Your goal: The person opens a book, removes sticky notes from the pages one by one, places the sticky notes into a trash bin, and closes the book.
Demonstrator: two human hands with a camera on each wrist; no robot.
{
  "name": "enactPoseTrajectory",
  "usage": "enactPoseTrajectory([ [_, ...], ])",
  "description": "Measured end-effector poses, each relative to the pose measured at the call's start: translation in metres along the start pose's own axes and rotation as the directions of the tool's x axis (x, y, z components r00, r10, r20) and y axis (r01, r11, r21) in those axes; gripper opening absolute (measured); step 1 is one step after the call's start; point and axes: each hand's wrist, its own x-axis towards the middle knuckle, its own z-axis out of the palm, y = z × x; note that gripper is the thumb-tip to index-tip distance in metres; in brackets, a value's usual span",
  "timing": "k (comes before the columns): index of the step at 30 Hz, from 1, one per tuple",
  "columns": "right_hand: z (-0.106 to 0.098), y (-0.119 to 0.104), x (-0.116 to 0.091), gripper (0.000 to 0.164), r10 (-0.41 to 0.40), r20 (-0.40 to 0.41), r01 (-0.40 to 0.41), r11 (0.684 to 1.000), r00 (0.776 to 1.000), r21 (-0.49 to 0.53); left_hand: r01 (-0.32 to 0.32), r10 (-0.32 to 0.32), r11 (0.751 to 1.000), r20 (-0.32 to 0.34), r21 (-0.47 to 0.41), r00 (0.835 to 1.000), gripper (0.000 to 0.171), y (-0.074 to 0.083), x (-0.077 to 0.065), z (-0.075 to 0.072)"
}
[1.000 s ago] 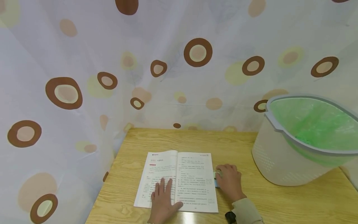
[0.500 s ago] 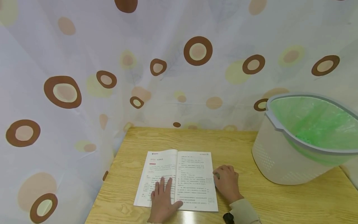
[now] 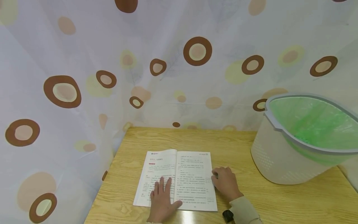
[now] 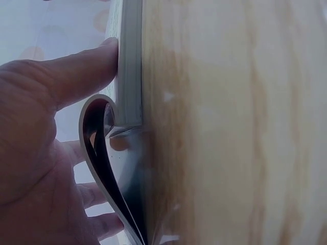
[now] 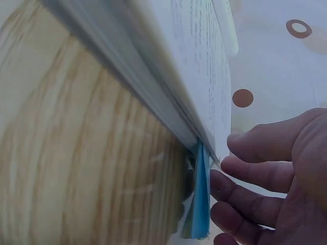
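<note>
A printed book (image 3: 193,161) lies spread on the wooden table. My left hand (image 3: 162,202) rests flat on the lower left page, fingers apart, thumb across the gutter. The left wrist view shows that thumb by the book's edge (image 4: 130,66) and a curled-over page or cover (image 4: 97,117). At the right edge my right hand (image 3: 226,183) has bent fingers and pinches the page edge between thumb and index finger. From between the pages sticks a folded blue and green strip (image 5: 203,194), beside the other fingertips in the right wrist view; the hand hides it in the head view.
A pale plastic basket (image 3: 275,155) with a grey rim and green liner stands at the right of the table (image 3: 156,137). Behind and to the left hangs a white curtain (image 3: 167,31) patterned with brown, peach and yellow circles.
My right hand has shifted slightly left to the book's edge, its fingers bending more, and now covers the blue and green strip seen earlier. The left hand stays put.
</note>
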Motion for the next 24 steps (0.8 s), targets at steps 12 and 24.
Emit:
enactPoseTrajectory([
  [12, -0.0049, -0.0077, -0.003, 0.036, 0.008, 0.012, -0.009, 0.993, 1.0, 0.119, 0.016, -0.016, 1.0, 0.008, -0.006, 1.0, 0.096, -0.0002, 0.0017, 0.0011],
  [24, -0.0061, -0.0058, -0.0048, 0.034, 0.066, 0.03, -0.072, 0.955, 0.997, 0.289, 0.013, -0.013, 1.0, 0.021, -0.005, 1.0, 0.096, 0.0006, 0.0016, 0.0],
])
